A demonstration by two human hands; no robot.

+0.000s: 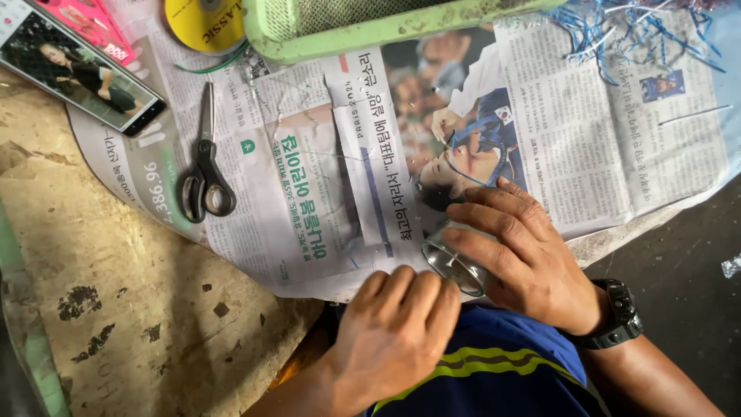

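Observation:
My right hand [519,249], with a black watch on the wrist, is curled around a small shiny metal cylinder [455,267] whose round open end faces left. My left hand [395,324] sits just below and left of it, fingers folded, knuckles touching the cylinder's rim. What the left fingers pinch is hidden. A thin blue strand [461,164] curves up from near my right fingertips over the spread newspaper [324,170].
Black-handled scissors [204,164] lie shut on the newspaper at left. A phone [77,68] with a lit screen lies top left, a yellow disc [205,23] beside it. A green mesh tray [370,23] runs along the top; blue shreds [633,35] pile at top right.

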